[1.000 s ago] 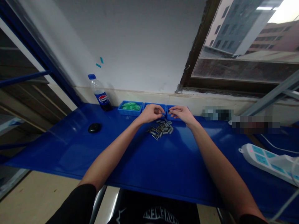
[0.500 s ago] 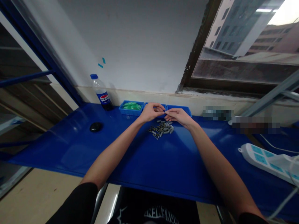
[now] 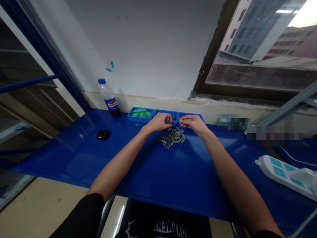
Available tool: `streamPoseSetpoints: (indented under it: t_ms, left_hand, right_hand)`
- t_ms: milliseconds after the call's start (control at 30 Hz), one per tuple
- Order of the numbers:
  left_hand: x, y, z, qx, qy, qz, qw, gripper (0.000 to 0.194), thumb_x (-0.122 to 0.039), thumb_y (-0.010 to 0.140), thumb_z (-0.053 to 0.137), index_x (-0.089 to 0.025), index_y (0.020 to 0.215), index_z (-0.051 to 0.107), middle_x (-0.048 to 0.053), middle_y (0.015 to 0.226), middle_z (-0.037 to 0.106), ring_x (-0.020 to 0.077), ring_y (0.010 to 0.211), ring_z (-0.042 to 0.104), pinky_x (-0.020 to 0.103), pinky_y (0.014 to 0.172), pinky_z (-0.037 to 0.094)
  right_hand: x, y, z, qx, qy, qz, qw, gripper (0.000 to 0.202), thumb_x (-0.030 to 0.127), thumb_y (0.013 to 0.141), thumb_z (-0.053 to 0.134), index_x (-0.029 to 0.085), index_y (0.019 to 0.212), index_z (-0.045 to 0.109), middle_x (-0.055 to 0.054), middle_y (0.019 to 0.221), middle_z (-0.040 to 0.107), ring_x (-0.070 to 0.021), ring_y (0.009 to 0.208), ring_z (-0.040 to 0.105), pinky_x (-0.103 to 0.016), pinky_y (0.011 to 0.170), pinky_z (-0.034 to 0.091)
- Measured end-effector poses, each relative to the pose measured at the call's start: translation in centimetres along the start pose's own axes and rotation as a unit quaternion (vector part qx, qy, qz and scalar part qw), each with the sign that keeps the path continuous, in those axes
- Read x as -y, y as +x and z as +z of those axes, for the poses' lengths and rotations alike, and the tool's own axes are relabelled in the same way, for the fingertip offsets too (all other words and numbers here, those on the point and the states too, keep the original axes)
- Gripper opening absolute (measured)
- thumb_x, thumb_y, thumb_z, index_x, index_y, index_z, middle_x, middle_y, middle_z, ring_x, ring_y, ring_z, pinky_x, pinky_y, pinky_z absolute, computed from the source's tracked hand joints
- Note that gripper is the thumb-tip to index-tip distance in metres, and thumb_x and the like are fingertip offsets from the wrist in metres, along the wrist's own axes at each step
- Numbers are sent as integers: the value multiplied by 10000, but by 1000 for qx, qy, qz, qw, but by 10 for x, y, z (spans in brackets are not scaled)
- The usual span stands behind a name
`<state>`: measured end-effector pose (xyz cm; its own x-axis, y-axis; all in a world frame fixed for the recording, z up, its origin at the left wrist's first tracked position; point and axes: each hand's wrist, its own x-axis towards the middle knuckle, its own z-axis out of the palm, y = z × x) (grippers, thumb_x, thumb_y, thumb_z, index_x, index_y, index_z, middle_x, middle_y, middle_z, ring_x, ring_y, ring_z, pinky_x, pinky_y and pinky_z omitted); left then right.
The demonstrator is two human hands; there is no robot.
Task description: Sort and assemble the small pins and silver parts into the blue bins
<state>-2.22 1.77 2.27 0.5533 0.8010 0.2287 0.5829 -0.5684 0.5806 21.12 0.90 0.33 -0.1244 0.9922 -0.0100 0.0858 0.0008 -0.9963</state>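
A pile of small grey sleeves and dark screws (image 3: 173, 138) lies on the blue table (image 3: 158, 172). Just above the pile, my left hand (image 3: 158, 122) and my right hand (image 3: 194, 123) meet fingertip to fingertip. Between them they pinch a small thin metal part (image 3: 175, 122); which piece each hand holds is too small to tell. Behind the hands stand three blue trays: one with green parts (image 3: 140, 114), a middle one (image 3: 163, 113) and a right one (image 3: 192, 114), whose contents are hidden.
A cola bottle (image 3: 109, 98) stands at the back left near the wall. A black mouse-like object (image 3: 103, 134) lies left of the pile. A white power strip (image 3: 287, 173) with a cable lies at the right. A window frame rises behind on the right.
My right hand came in from the right tray to meet my left hand above the pile. The fingertips now hold a small part between them.
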Motion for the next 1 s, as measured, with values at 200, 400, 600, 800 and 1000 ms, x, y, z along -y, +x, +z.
streamPoseSetpoints:
  t_ms: [200, 400, 600, 800, 1000]
  left_hand:
    - [3, -5, 1, 140, 116, 7, 983, 198, -108, 754, 723, -144, 944, 768, 61, 899, 782, 182, 810, 703, 249, 732, 498]
    - [5, -5, 11, 158, 163, -4, 974, 298, -38, 695, 707, -148, 963, 777, 76, 922, 783, 194, 827, 714, 245, 680, 488]
    - [6, -5, 19, 133, 165, -16, 977, 262, -33, 679, 690, -170, 888, 768, 71, 861, 768, 192, 797, 711, 240, 653, 478]
    - [5, -5, 21, 133, 154, -24, 979, 311, -9, 691, 622, -169, 915, 769, 84, 850, 764, 197, 772, 707, 249, 643, 467]
    - [0, -6, 22, 135, 152, -32, 979, 314, -1, 710, 622, -161, 929, 780, 94, 848, 767, 203, 764, 707, 261, 678, 483]
  right_hand:
    - [-8, 8, -18, -140, -174, -53, 973, 179, 225, 709, 794, 141, 867, 785, -58, 671, 749, -173, 615, 690, -248, 580, 535]
    - [-9, 9, -20, -130, -187, -60, 972, 181, 213, 766, 693, 144, 909, 780, -92, 777, 785, -171, 632, 708, -228, 541, 518]
    - [-1, 4, -13, -99, -142, -65, 983, 147, 185, 764, 681, 149, 876, 769, -76, 758, 781, -140, 598, 677, -198, 510, 489]
    - [1, 3, -11, -97, -124, -65, 985, 111, 184, 751, 717, 161, 848, 767, -68, 747, 779, -144, 609, 678, -204, 516, 496]
    - [5, 2, -9, -89, -114, -64, 987, 108, 185, 762, 726, 155, 859, 763, -69, 752, 781, -130, 591, 668, -197, 512, 487]
